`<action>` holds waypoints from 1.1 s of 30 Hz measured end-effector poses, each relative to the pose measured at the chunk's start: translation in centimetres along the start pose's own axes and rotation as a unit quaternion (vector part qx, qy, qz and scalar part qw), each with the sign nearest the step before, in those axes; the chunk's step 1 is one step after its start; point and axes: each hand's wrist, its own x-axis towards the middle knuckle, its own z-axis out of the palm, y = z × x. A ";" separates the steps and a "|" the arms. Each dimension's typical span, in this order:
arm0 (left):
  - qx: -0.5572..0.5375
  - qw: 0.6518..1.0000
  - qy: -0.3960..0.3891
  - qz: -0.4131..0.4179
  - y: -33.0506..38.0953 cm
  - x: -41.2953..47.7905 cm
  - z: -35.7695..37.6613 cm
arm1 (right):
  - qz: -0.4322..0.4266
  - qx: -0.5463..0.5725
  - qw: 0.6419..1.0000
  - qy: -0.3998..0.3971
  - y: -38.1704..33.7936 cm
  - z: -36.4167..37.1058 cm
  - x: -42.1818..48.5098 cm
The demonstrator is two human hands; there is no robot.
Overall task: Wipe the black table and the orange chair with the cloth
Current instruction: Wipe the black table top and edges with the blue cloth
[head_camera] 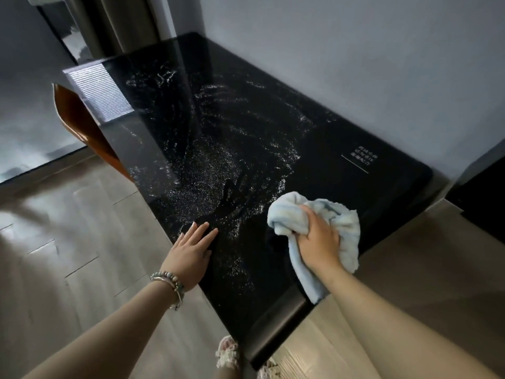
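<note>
The left hand (pixel 191 250) lies flat, fingers spread, on the black table (pixel 341 138); the right hand (pixel 319 239) bunches the cloth (pixel 289 212) near its front edge. White streaks remain; the orange chair (pixel 82 127), far left, looks untouched.

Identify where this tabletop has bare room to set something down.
Nothing stands on the black table. Free: the far end by the wall, and the right strip near the white lettering. Crowded: the near end, with the left hand lying flat and the right hand gripping the cloth.

Glossy black table (pixel 341 127) flecked white, fluffy terry cloth (pixel 344 228), wood-look floor (pixel 82 228)
</note>
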 end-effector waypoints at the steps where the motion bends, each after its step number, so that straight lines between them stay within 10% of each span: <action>1: 0.000 1.000 0.001 0.000 0.0 -0.1 0.1 | -0.002 -0.010 1.000 -0.006 -0.4 0.5 -0.8; 8: 0.015 0.996 0.074 0.039 -2.1 0.2 0.0 | -0.110 0.012 0.984 -0.142 -5.2 6.3 -6.7; 15: 0.079 0.990 0.007 0.113 -7.0 1.3 -1.3 | 0.070 -0.006 0.987 0.145 -4.5 5.5 -3.6; 23: 0.103 0.977 -0.023 0.184 -10.8 2.9 -2.7 | 0.038 0.151 0.984 0.084 -12.0 12.3 -8.4; 28: 0.097 0.971 -0.055 0.212 -11.6 3.4 -4.2 | 0.255 -0.005 0.952 0.170 -7.6 8.3 -9.6; 33: 0.099 0.965 -0.073 0.231 -11.7 4.2 -4.7 | 0.162 -0.013 0.973 0.162 -15.6 15.3 -8.4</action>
